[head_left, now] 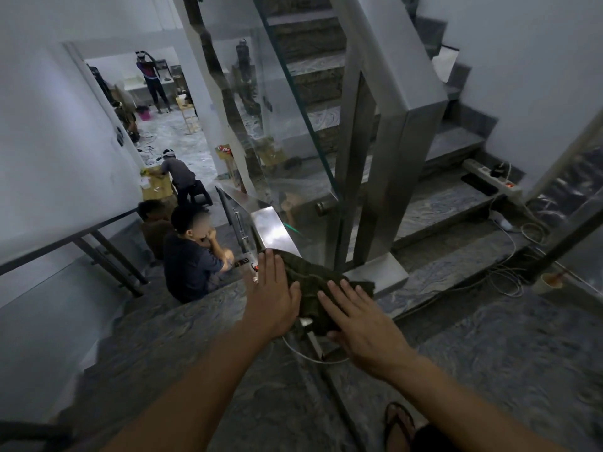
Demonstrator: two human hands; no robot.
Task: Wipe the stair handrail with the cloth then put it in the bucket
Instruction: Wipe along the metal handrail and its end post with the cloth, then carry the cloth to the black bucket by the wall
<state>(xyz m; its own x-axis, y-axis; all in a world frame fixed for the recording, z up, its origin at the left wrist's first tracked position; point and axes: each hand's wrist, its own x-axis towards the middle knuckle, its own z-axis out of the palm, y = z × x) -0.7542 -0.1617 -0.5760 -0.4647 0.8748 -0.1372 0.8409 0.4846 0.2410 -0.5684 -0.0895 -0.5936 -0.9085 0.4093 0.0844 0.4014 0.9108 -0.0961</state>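
At far left we see a dark wall rail (65, 241) slanting along the white wall, and below it two people sitting on the lower steps, one in a dark shirt (189, 265); further back a pink bucket (144, 115) stands on the floor of the room beyond, well apart from us; moving right, our left hand (272, 296) lies flat with fingers straight and close together, its thumb side touching the dark green cloth (313, 282), gripping nothing; the cloth is draped over the near end of the steel handrail (272, 228), which shines bare above it; our right hand (362, 321) rests palm down on the cloth's near edge, fingers spread and extended; right of the glass panel (293, 132), marble stairs (450, 203) climb, with a white power strip (489, 176) and cables on a step.
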